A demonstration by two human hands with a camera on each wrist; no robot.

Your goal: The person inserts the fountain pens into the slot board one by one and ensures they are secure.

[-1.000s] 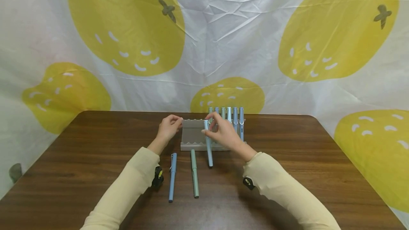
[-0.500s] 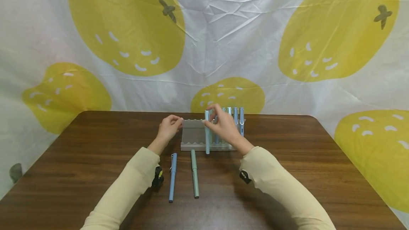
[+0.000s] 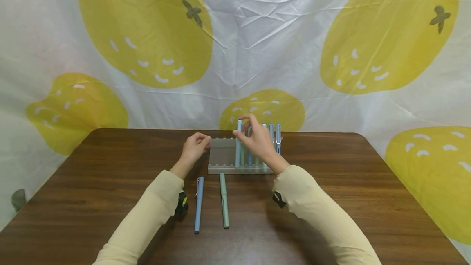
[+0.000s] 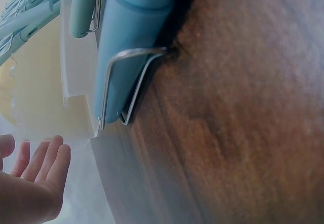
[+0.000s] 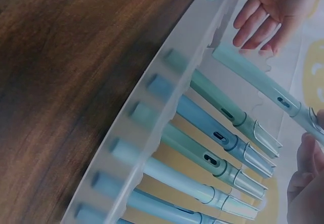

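Note:
My right hand [image 3: 257, 139] pinches the cap end of a light blue pen [image 3: 238, 150], held nearly upright at the clear pen rack [image 3: 222, 169]. In the right wrist view the light blue pen [image 5: 253, 77] is tilted over the rack, beside the leftmost green pen [image 5: 217, 97]. At the rack's upper left corner, my left hand [image 3: 194, 149] holds the edge between thumb and fingertips. Several blue and green pens, including a blue pen [image 5: 202, 125], stand in the rack's right part, partly behind my right hand in the head view.
On the wooden table [image 3: 110, 199], in front of the rack, lie a blue pen [image 3: 198, 205] with its clip to the left and a green pen [image 3: 224, 201]. A white cloth [image 3: 165, 105] with yellow lemons hangs behind the table.
My right hand has lifted the light blue pen up and away from me, bringing its lower end from in front of the rack to the rack's front ledge. The left hand stays put.

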